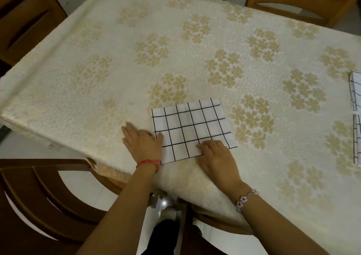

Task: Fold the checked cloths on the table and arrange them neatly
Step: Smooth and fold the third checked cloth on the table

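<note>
No closed grip on either side: left hand (141, 140) flat and open, palm down, fingers spread on the table (97, 63), thumb edge just touching the near-left border of the checked cloth (192, 130); right hand (215, 156) likewise flat and open, fingertips pressing the cloth's near edge, palm trailing off onto the tablecloth. Nothing pinched or lifted, only pressed. Directly ahead of both hands, a folded rectangle lying flat, white with a black grid, long axis running left to right with a slight tilt, far-right corner swung away. Left hand beside the left short edge, right hand on the near long edge toward its right half; both equally close, neither reaching. Probably smoothing or squaring a finished fold; a further fold, if wanted, likely short edge to short edge along that long axis, left hand best placed to start it. Well off to the right of the right hand, at the frame's border, two more pieces of checked cloth (356, 92) (357, 137), one beyond the other, both cut off by the frame, fold state impossible to tell. Count: three checked cloths visible, two hands, one table, wooden chairs around it, at least three in part.
</note>
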### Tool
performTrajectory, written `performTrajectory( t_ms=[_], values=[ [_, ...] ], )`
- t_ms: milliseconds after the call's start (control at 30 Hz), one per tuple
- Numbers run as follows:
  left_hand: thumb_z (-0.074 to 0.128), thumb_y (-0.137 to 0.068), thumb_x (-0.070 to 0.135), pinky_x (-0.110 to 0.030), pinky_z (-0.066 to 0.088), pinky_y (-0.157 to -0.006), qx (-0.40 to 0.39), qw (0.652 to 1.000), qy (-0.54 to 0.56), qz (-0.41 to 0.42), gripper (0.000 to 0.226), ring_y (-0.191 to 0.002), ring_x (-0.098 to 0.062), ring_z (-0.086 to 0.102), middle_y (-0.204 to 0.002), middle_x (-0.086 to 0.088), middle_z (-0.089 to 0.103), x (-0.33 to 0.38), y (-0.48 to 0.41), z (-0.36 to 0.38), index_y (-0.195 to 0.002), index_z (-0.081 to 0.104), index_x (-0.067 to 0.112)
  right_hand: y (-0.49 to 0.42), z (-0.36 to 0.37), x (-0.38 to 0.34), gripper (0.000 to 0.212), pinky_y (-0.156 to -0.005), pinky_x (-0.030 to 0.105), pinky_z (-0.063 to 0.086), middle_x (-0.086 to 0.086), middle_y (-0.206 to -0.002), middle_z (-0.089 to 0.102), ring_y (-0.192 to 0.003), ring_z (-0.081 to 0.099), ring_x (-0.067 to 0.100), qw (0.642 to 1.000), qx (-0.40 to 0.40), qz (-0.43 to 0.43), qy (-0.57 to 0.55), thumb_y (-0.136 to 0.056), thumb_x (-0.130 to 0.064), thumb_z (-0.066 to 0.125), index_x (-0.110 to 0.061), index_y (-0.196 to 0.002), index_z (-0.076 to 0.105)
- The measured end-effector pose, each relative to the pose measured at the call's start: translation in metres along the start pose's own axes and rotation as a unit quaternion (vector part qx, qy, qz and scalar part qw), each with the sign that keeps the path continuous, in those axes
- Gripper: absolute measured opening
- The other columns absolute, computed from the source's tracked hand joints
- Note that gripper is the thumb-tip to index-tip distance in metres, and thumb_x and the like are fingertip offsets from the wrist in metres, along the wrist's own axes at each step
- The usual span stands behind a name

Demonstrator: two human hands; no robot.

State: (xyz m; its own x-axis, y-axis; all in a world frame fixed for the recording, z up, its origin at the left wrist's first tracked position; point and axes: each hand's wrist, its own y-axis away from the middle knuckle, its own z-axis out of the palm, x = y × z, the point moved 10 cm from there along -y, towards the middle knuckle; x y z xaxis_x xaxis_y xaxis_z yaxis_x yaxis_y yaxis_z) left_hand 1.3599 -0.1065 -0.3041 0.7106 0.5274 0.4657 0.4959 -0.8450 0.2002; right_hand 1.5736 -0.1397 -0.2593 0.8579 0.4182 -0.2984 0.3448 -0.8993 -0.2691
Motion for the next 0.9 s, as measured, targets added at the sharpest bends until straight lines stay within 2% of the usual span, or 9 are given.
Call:
performTrajectory(
  t_ms=[100, 300, 367, 467, 533, 633, 733, 833, 900],
  values=[
    [0.062, -0.082, 0.036, -0.044, -0.002, -0.118, -0.035, 0.999, -0.001, -0.006, 0.033, -0.145, -0.029, -0.009, -0.158, -0.015, -0.001, 0.008, 0.005, 0.005, -0.083, 0.065, 0.003, 0.000, 0.008, -0.007, 0.033, -0.067, 0.033, 0.054, 0.008, -0.097, 0.065, -0.084, 0.061, 0.025, 1.000, -0.025, 0.004, -0.005, -0.071, -0.013, 0.072, -0.007, -0.102, 0.066],
    [0.064, -0.080, 0.030, -0.043, -0.004, -0.118, -0.075, 0.997, 0.031, -0.005, 0.026, -0.146, -0.025, -0.011, -0.159, -0.010, -0.002, 0.019, 0.016, 0.009, -0.070, 0.059, 0.007, 0.005, 0.009, -0.008, 0.039, -0.074, 0.034, 0.054, 0.007, -0.105, 0.065, -0.093, 0.060, 0.025, 0.999, -0.045, 0.010, 0.000, -0.072, -0.021, 0.072, -0.008, -0.108, 0.064],
    [0.063, -0.081, 0.027, -0.042, -0.004, -0.119, -0.078, 0.996, 0.049, 0.003, 0.022, -0.146, -0.024, -0.010, -0.159, -0.010, -0.001, 0.024, 0.024, 0.007, -0.073, 0.060, 0.007, 0.008, 0.008, -0.007, 0.042, -0.075, 0.034, 0.053, 0.006, -0.107, 0.064, -0.097, 0.058, 0.025, 0.999, -0.045, 0.018, 0.003, -0.070, -0.021, 0.074, -0.009, -0.109, 0.063],
    [0.060, -0.084, 0.022, -0.042, 0.002, -0.119, -0.078, 0.995, 0.066, 0.015, 0.022, -0.146, -0.025, -0.005, -0.158, -0.011, 0.006, 0.032, 0.037, 0.003, -0.088, 0.063, 0.001, 0.015, 0.008, -0.004, 0.046, -0.078, 0.035, 0.052, 0.006, -0.109, 0.063, -0.102, 0.056, 0.025, 0.998, -0.046, 0.028, 0.010, -0.069, -0.022, 0.075, -0.009, -0.112, 0.062],
    [0.057, -0.084, 0.024, -0.044, 0.017, -0.116, -0.080, 0.995, 0.061, 0.013, 0.020, -0.145, -0.027, 0.008, -0.155, -0.012, 0.020, 0.034, 0.045, 0.002, -0.075, 0.059, 0.006, 0.018, 0.005, -0.001, 0.050, -0.079, 0.035, 0.051, 0.006, -0.109, 0.063, -0.104, 0.054, 0.023, 0.998, -0.035, 0.041, 0.014, -0.066, -0.021, 0.077, -0.010, -0.111, 0.062],
    [0.057, -0.084, 0.028, -0.041, 0.031, -0.102, -0.085, 0.994, 0.068, -0.008, 0.026, -0.131, -0.027, 0.028, -0.139, -0.007, 0.043, 0.034, 0.054, 0.004, -0.067, 0.058, 0.008, 0.023, -0.003, 0.002, 0.059, -0.080, 0.033, 0.049, 0.004, -0.107, 0.064, -0.103, 0.051, 0.019, 0.998, -0.011, 0.064, 0.015, -0.059, -0.017, 0.079, -0.010, -0.115, 0.060],
    [0.057, -0.083, 0.028, -0.043, 0.036, -0.093, -0.117, 0.983, 0.123, -0.065, 0.032, -0.112, -0.031, 0.040, -0.108, -0.018, 0.059, 0.028, 0.060, 0.014, -0.062, 0.057, 0.004, 0.031, -0.012, 0.006, 0.060, -0.080, 0.032, 0.045, 0.004, -0.105, 0.066, -0.103, 0.048, 0.017, 0.996, 0.019, 0.086, 0.019, -0.058, -0.012, 0.078, -0.009, -0.115, 0.060],
    [0.057, -0.083, 0.028, -0.040, 0.038, -0.089, -0.185, 0.963, 0.166, -0.103, 0.039, -0.107, -0.033, 0.043, -0.077, -0.012, 0.052, 0.030, 0.071, 0.024, -0.051, 0.043, 0.013, 0.039, -0.022, 0.013, 0.042, -0.074, 0.030, 0.049, 0.006, -0.100, 0.068, -0.096, 0.060, 0.022, 0.993, 0.050, 0.109, 0.015, -0.069, -0.010, 0.068, -0.006, -0.110, 0.064],
    [0.057, -0.081, 0.036, -0.037, 0.038, -0.086, -0.214, 0.956, 0.181, -0.089, 0.038, -0.106, -0.033, 0.046, -0.077, -0.010, 0.054, 0.038, 0.077, 0.028, -0.051, 0.048, 0.015, 0.045, -0.027, 0.017, 0.035, -0.066, 0.028, 0.053, 0.008, -0.095, 0.070, -0.087, 0.067, 0.025, 0.991, 0.052, 0.126, 0.007, -0.077, -0.016, 0.051, -0.005, -0.106, 0.067]
  ],
)
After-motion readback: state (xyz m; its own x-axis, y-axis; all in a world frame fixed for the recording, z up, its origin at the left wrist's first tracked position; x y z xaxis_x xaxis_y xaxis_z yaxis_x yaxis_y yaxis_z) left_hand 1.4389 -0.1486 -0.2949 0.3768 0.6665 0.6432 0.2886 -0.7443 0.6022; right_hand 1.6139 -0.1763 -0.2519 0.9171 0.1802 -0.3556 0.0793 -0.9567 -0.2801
